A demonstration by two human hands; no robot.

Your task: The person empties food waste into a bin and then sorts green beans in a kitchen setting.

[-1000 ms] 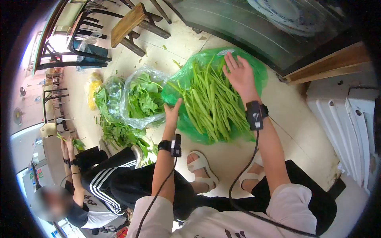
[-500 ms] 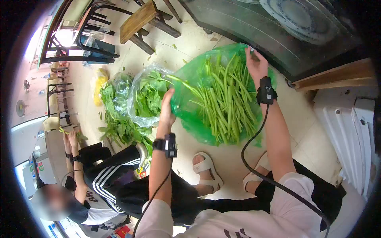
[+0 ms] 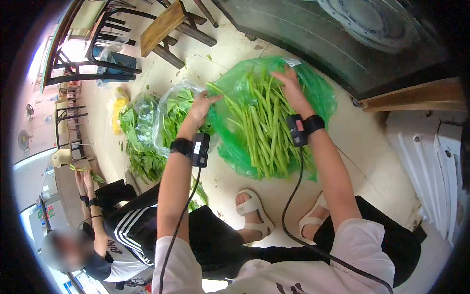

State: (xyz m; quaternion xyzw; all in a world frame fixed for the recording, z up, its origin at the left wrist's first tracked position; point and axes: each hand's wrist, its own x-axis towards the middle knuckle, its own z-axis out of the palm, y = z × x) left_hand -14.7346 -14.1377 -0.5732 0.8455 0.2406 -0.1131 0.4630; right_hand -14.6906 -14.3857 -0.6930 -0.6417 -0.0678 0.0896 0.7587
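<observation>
Long green stems [image 3: 267, 132] lie in a pile on a spread green plastic bag [image 3: 318, 93] on the floor. My right hand [image 3: 292, 88] is over the upper right part of the pile, fingers apart, touching or just above the stems. My left hand [image 3: 201, 105] is at the bag's left edge, beside a clear plastic bag [image 3: 161, 122] of leafy greens, with its fingers spread. One stem [image 3: 220, 91] points toward my left hand. More leafy greens [image 3: 142, 132] lie farther left.
A wooden stool [image 3: 164, 29] stands at the upper left, near a blue bin [image 3: 120, 63] and a yellow bag [image 3: 119, 110]. A dark glass-fronted cabinet [image 3: 313, 44] borders the upper right. At the lower left, a co-worker [image 3: 117, 250] holds a green stem.
My right hand has moved left and let go of the bag's upper right edge, and now is over the stems. My left hand has shifted slightly up and left, its fingers now spread.
</observation>
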